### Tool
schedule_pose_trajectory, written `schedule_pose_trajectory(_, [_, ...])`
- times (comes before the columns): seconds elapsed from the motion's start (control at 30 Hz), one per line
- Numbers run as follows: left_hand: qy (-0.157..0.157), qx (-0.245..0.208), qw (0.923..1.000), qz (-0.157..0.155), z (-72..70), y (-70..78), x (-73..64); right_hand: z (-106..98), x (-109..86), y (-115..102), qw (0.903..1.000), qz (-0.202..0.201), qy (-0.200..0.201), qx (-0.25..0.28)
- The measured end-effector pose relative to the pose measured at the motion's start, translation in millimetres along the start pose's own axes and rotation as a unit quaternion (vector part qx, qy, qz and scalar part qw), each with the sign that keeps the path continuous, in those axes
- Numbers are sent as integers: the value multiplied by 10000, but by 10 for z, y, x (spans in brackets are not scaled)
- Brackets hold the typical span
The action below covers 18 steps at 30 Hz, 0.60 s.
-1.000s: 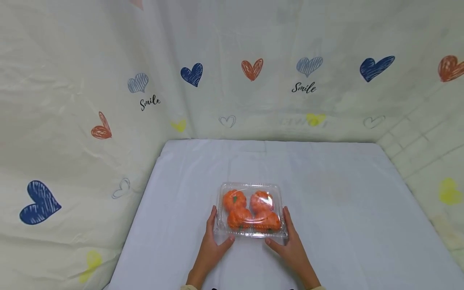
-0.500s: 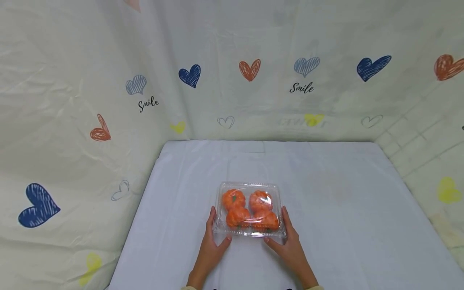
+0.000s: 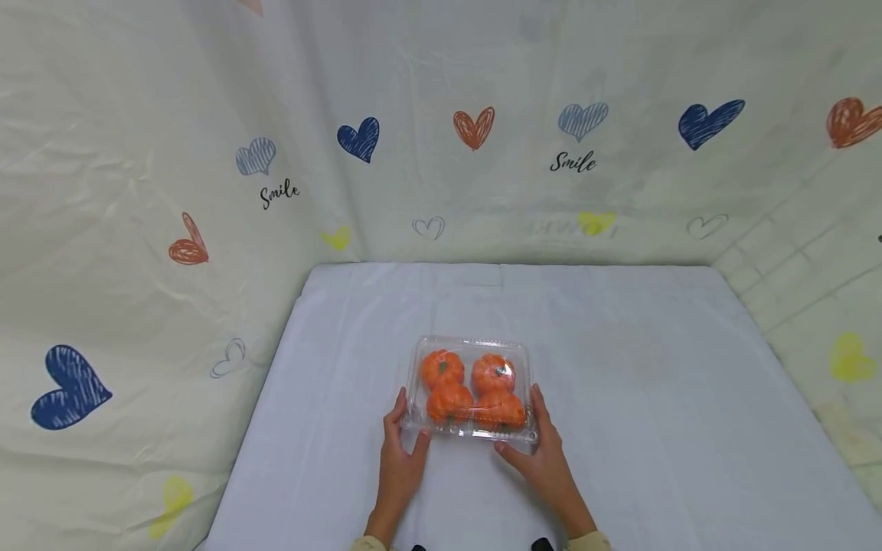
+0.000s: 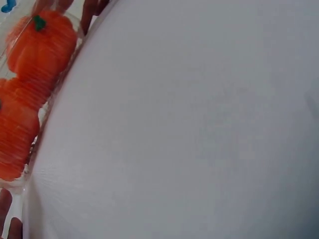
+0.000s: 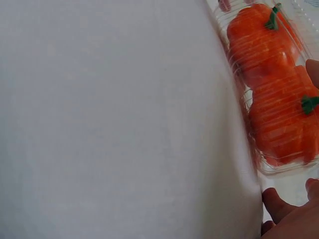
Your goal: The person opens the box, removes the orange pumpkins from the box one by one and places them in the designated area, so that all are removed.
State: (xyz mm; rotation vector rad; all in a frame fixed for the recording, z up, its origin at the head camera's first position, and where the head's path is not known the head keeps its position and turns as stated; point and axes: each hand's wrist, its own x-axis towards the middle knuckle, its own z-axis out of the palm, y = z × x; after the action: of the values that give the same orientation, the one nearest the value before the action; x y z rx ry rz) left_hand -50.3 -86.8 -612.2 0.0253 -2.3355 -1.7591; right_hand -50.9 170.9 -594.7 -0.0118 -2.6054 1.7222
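A clear plastic clamshell box [image 3: 468,435] holds several small orange pumpkins [image 3: 442,369] with green stems, seen through its closed lid. My left hand [image 3: 402,471] grips the box's near left corner, thumb at the front edge and fingers along the side. At the near right corner, my right hand [image 3: 549,471] holds it the same way. Two pumpkins [image 4: 44,45] show at the left edge of the left wrist view, with fingertips at both ends of the box. The right wrist view has pumpkins [image 5: 274,114] at upper right and a hand below them.
A white cloth covers the table [image 3: 654,428]. Behind it and along both sides hangs a pale curtain [image 3: 413,61] printed with hearts and the word Smile. Beige sleeves [image 3: 589,541] show at the wrists.
The box and both hands have shifted slightly away from the person and a little left. The thumbs have come closer to the front edge. The head view has moved slightly.
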Motion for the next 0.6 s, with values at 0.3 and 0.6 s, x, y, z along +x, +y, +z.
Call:
schedule_pose_trajectory(0.3, [1047,155,9927,571,100,-58,-21,23,9,-47,9999,-8,62,90])
schedule_pose_trajectory(0.6, [1185,188,9918,443,30,-28,-22,83,-1,-60,9996,74,245,-121])
